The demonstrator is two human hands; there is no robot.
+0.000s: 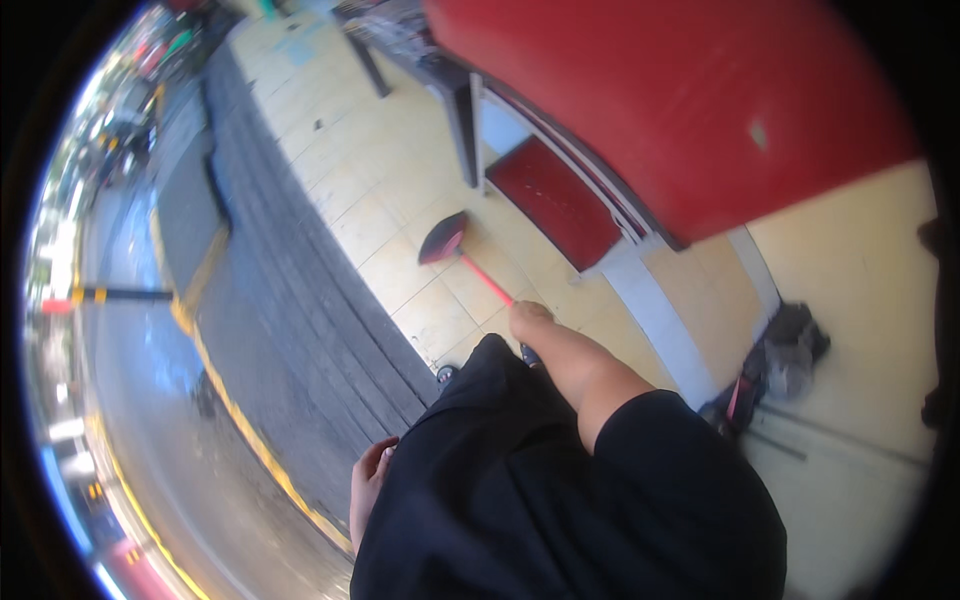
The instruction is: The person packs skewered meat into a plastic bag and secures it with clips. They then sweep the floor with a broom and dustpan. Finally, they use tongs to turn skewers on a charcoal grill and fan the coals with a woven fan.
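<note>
Black shirt (500, 480) nearest, at 6 o'clock. Broom (446, 240) just off centre: dark, flared head at 11 o'clock, red handle slanting down to R hand (531, 316), which is wrapped round it, arm stretched fwd. Head's over the tiled floor (370, 205); can't tell if bristles touch. Shoe (447, 374) tip at approx. 7, beside shirt. L hand (368, 482) also at 7, low by the shirt, partly hidden; can't tell if wide, narrow or holding anything. Red desk (660, 110) at 1–2 o'clock, w/ red panel (555, 205) under its edge. Dark bundle (792, 335) on floor, 3 o'clock. Grey ridged strip (290, 230) runs along floor's L edge, then yellow kerb (245, 430) at 8 & wet-looking road (150, 330) at 9.
</note>
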